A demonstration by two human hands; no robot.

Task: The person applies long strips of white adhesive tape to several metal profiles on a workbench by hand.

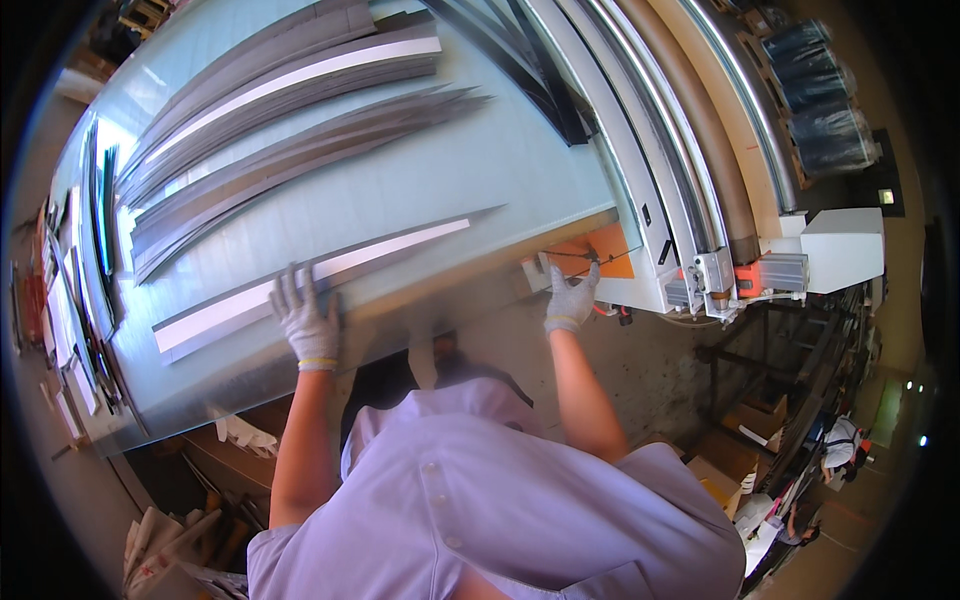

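My left hand [305, 318], in a white glove with a yellow cuff edge, lies with fingers spread over a long white-and-grey strip [240, 310] near the close edge of the glass-topped table [400, 200]. My right hand [571, 300], gloved alike, reaches to the table's right corner, fingers apart, just below an orange panel [605, 250]. A small dark piece [593, 256] with thin dark lines sits at its fingertips; whether the fingers touch it I cannot tell.
Stacks of thin grey strips [300, 160] lie farther back on the table. Dark bars [530, 80] rest beside a long roller machine [690, 150] at right. More strips [90, 280] lie along the left edge. Cardboard boxes [750, 420] and dark wrapped rolls [825, 105] stand beyond.
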